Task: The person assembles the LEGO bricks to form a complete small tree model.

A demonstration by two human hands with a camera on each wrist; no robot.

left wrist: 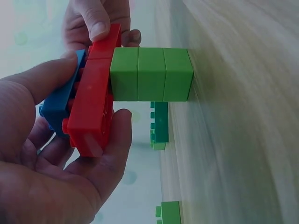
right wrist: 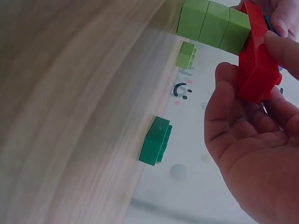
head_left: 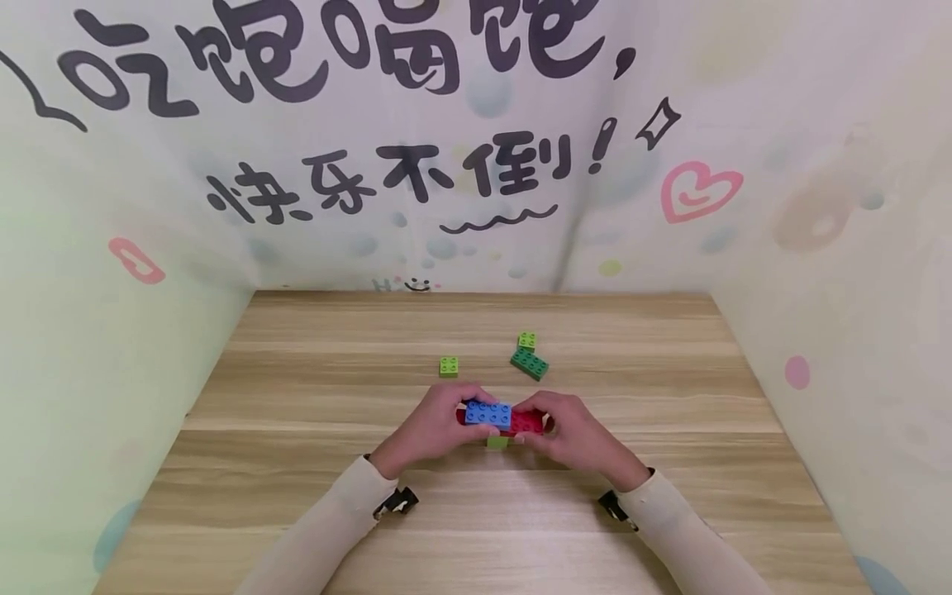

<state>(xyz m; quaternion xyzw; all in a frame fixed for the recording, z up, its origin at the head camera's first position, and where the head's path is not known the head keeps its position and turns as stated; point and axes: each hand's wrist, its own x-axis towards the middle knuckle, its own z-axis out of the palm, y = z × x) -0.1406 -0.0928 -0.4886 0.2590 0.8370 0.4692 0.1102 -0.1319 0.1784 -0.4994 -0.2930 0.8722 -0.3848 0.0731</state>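
Three light green bricks form an upright stack on the table. Across its top lie red bricks, with a seam between two of them in the left wrist view. A blue eight-stud brick sits on the red ones, toward the left. My left hand grips the left end, thumb at the blue brick and fingers beneath the red brick. At the other end my right hand pinches the red brick between thumb and fingers. The studs' fit under the blue brick is partly hidden.
Behind the hands, a light green four-stud brick lies on the wooden table. Further right, a dark green brick lies against or close to another light green brick. Printed walls enclose the back and sides.
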